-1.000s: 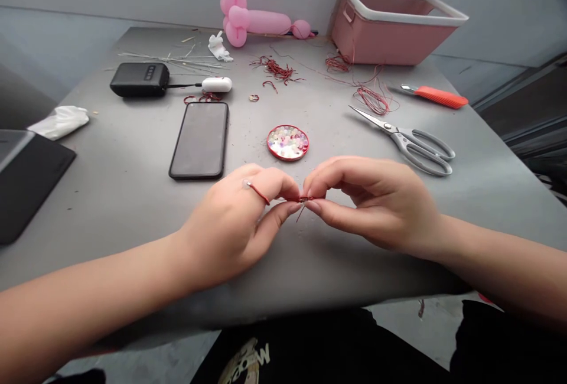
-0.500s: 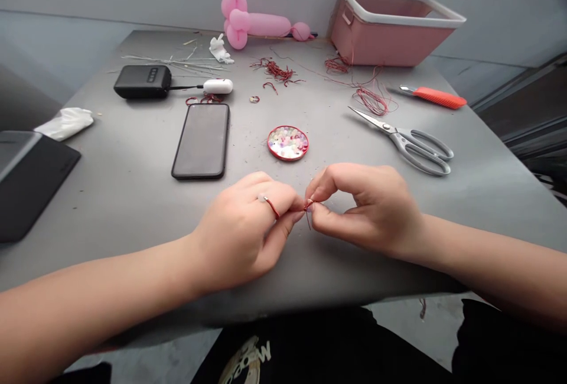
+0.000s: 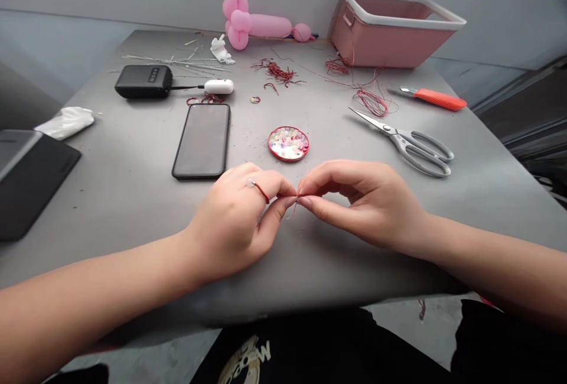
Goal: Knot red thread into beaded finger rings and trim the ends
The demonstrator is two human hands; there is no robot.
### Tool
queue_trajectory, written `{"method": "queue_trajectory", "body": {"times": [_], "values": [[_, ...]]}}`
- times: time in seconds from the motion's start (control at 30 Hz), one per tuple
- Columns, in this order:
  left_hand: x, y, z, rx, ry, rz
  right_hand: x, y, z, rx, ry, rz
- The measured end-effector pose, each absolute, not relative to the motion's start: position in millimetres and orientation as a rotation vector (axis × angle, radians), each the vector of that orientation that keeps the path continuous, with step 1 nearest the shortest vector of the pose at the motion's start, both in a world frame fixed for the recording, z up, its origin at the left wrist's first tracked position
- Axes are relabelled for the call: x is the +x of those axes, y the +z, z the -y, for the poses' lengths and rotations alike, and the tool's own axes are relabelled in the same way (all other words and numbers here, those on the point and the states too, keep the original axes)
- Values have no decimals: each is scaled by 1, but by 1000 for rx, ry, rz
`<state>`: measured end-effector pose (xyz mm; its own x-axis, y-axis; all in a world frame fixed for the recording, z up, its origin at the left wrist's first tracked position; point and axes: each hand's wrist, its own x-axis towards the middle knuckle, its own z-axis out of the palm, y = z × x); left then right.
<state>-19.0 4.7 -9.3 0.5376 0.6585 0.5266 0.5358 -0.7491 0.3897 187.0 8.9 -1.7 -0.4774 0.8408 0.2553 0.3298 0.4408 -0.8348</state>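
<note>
Left hand (image 3: 237, 218) and right hand (image 3: 363, 204) pinching thin red wire (image 3: 297, 197) near grey worktop (image 3: 133, 195) front edge, round bead dish (image 3: 287, 143) at 12 o'clock, bare matte surface between.

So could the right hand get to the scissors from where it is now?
Probably yes. The scissors lie flat on the table just beyond the right hand, with bare surface between them. But its fingers are pinching a red wire together with the left hand.

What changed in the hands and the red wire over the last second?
Little changed: both hands dipped slightly toward the table edge, then came back up. The left hand and right hand keep pinching the red wire between fingertips. The scissors, phone and bead dish stayed put.
</note>
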Motion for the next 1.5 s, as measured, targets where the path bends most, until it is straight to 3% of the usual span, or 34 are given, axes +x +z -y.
{"method": "queue_trajectory", "body": {"times": [0.17, 0.37, 0.43, 0.5, 0.7, 0.8, 0.93, 1.03, 1.1, 1.27, 1.33, 1.43, 1.5], "values": [[-16, -9, -2, 2586, 974, -983, 186, -2, -7, -1053, 890, 2068], [-14, -12, 0, 2689, 1108, -855, 182, 0, 5, -1043, 260, 2232], [-14, -11, 1, 2686, 1146, -846, 182, 2, 7, -1041, 204, 2223], [-15, -9, 1, 2582, 1127, -898, 183, 5, 6, -1019, 428, 2171], [-15, 0, -7, 1889, 898, -961, 194, 3, -19, -813, 1703, 1597], [-14, 3, -9, 1632, 791, -934, 197, -4, -28, -697, 1984, 1401], [-14, 6, -8, 1520, 711, -930, 195, -9, -30, -677, 2097, 1318], [-14, 8, -8, 1425, 638, -916, 193, -7, -26, -759, 1977, 1444], [-14, 8, -9, 1354, 575, -890, 193, -5, -23, -835, 1734, 1654], [-13, 10, -11, 1257, 442, -801, 201, 4, -17, -606, 518, 2317], [-13, 11, -8, 1279, 446, -775, 204, 9, -15, -518, 182, 2414], [-14, 11, -3, 1405, 504, -774, 203, 13, -11, -600, 187, 2357], [-14, 10, -1, 1474, 557, -812, 198, 12, -8, -707, 497, 2230]]}}
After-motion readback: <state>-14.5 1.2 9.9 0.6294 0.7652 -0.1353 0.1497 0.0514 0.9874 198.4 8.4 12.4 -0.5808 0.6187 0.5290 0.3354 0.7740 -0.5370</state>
